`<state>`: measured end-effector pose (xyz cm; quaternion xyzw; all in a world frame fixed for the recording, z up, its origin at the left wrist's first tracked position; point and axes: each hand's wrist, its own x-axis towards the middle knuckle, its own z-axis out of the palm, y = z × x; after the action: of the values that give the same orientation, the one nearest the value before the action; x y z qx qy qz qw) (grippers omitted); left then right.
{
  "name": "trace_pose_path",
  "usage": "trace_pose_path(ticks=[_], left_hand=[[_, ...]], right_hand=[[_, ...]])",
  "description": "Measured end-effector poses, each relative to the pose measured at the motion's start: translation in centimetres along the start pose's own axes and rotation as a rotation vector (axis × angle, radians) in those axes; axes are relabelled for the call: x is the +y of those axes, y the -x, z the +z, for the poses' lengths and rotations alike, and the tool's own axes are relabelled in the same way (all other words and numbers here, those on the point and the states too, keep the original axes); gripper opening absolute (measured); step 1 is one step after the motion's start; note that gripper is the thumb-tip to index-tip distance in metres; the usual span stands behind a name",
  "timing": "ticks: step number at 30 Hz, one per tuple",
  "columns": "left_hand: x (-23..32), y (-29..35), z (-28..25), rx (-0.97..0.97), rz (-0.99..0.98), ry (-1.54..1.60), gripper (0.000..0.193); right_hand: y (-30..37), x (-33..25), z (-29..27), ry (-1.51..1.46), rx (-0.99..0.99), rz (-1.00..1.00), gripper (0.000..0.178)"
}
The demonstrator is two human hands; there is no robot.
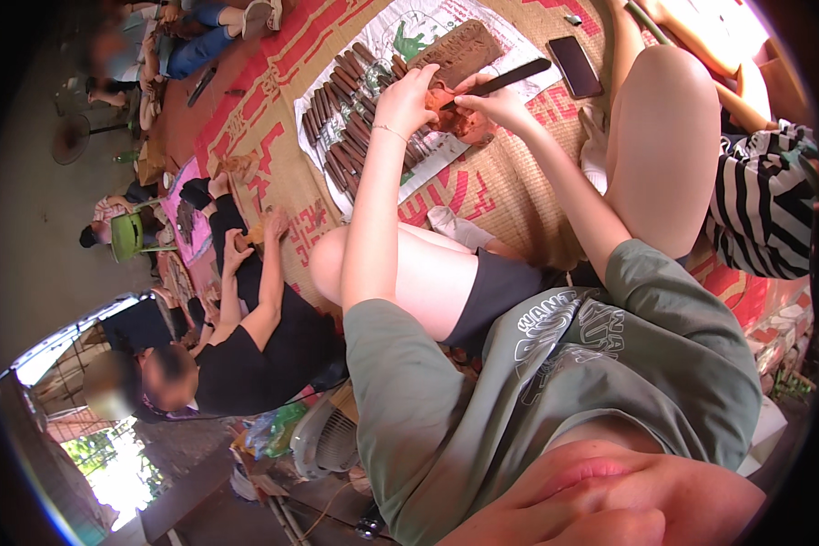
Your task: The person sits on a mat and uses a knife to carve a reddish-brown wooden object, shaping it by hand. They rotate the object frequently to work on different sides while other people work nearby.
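Note:
My left hand is curved around the edge of a reddish-orange piece, perhaps carved wood; its full shape is hidden by my hands. My right hand is closed on a slim tool with a long dark handle. The handle sticks out up and to the right, while its tip is down by the orange piece between my hands. Just beyond them lies a brown carved wooden block. Several wood-handled carving tools lie in rows to the left, on a white printed sheet.
A black phone lies on the woven mat at the right. My bent knees flank my forearms. A person in black sits at the left, another in striped clothing at the right. A fan stands behind at the lower left.

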<state>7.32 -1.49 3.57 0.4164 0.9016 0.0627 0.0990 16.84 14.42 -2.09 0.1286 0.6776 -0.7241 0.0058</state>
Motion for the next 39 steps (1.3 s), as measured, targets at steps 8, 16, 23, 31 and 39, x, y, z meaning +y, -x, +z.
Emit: trace_pose_path(ticks=[8,16,23,31,39], left_hand=[[1.1,1.2,-0.4,0.005,0.000,0.002,0.079],[0.3,3.0,-0.1,0.084,-0.006,0.036,0.077],[-0.1,2.9,0.4,0.098,-0.016,0.013,0.079],[0.2,3.5,1.0,0.140,-0.020,0.024,0.080],[0.6,3.2,0.9,0.150,0.000,0.049,0.076]], right_hand=[[-1.2,2.2,-0.5,-0.174,-0.006,-0.083,0.014],[-2.2,3.6,-0.3,-0.337,-0.033,-0.149,0.013],[-2.7,5.1,-0.8,-0.290,-0.031,-0.149,0.009],[-2.0,4.3,-0.6,-0.236,-0.026,-0.215,0.007],[-1.2,4.6,-1.2,-0.302,-0.013,-0.176,0.009]])
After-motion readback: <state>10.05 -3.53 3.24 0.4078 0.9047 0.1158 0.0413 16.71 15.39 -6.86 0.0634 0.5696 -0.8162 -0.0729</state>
